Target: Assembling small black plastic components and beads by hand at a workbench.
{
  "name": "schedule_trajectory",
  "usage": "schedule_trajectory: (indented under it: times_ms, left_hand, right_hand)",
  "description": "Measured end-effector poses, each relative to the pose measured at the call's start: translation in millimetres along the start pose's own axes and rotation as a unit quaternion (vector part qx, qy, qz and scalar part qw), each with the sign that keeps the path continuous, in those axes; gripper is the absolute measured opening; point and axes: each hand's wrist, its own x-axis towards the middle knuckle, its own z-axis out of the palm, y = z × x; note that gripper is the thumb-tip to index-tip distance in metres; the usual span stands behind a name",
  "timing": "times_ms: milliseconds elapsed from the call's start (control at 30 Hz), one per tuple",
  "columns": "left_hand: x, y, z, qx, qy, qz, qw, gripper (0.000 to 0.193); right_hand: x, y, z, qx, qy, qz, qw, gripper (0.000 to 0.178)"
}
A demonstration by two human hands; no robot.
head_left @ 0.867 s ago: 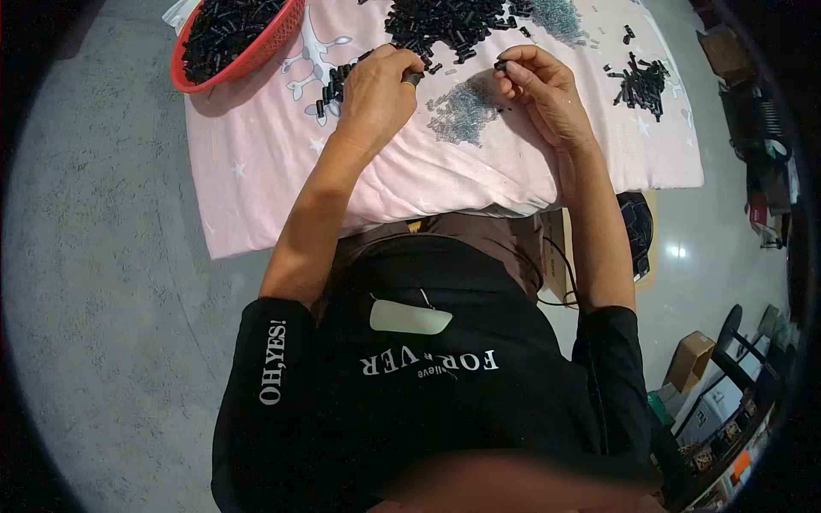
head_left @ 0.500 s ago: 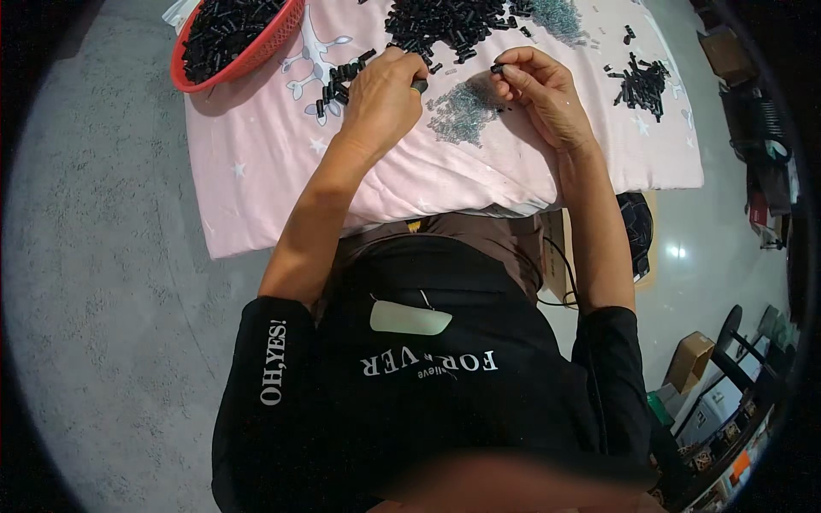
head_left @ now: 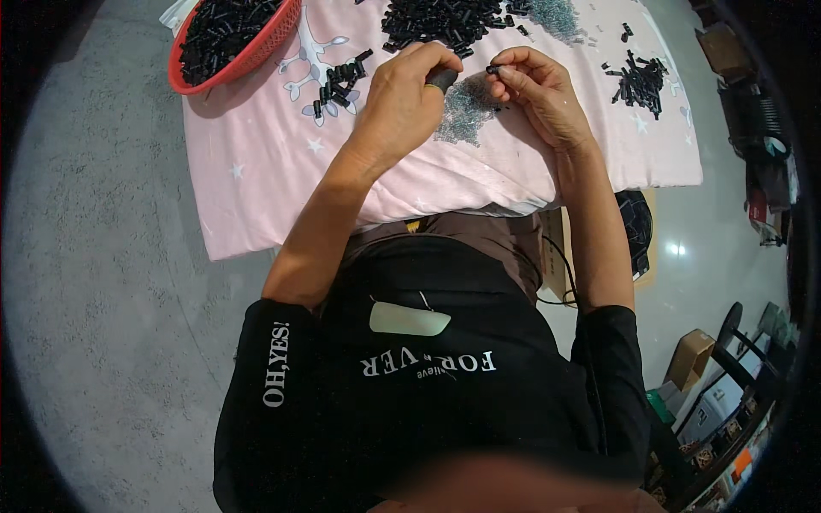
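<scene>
My left hand (head_left: 400,107) is over the pink cloth, its fingers bent and drawn together. A dark rounded piece with a pale rim (head_left: 442,79) shows at its thumb; I cannot tell whether it is worn or held, and the fingertips are hidden. My right hand (head_left: 545,96) pinches a small black cylindrical part (head_left: 493,69) between thumb and fingers. Between the hands lies a heap of tiny translucent parts (head_left: 466,115). Just beyond them is a large pile of black cylindrical parts (head_left: 440,21). Left of my left hand sits a small cluster of the same black parts (head_left: 339,85).
A red plastic basket (head_left: 278,43) full of black parts stands at the far left of the pink cloth (head_left: 248,201). Another translucent heap (head_left: 560,19) lies at the back. A pile of thin black pieces (head_left: 639,84) is on the right. Boxes (head_left: 690,359) stand on the floor.
My left hand has moved right, away from the small cluster of black parts and closer to my right hand. The right hand stays nearly in place with its black part.
</scene>
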Motion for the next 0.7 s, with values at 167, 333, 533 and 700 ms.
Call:
schedule_trajectory:
  times_ms: [167,333,533,700]
  left_hand:
    - [0.3,-2.0,19.1,-0.142,0.019,-0.048,0.989,0.032]
    - [1.7,-0.5,28.5,-0.169,0.043,-0.061,0.983,0.036]
    - [2.5,-6.6,30.3,-0.119,0.021,-0.008,0.993,0.04]
    - [0.9,-4.9,33.4,-0.169,0.032,-0.039,0.984,0.038]
  right_hand:
    - [-0.8,-0.9,3.7,0.005,0.004,0.002,1.0,0.016]
    - [-1.9,-2.6,4.6,-0.001,0.011,0.005,1.0,0.015]
    - [-1.4,-2.9,4.3,0.015,-0.002,0.007,1.0,0.015]
    - [-1.4,-2.0,2.1,0.019,-0.001,0.014,1.0,0.016]
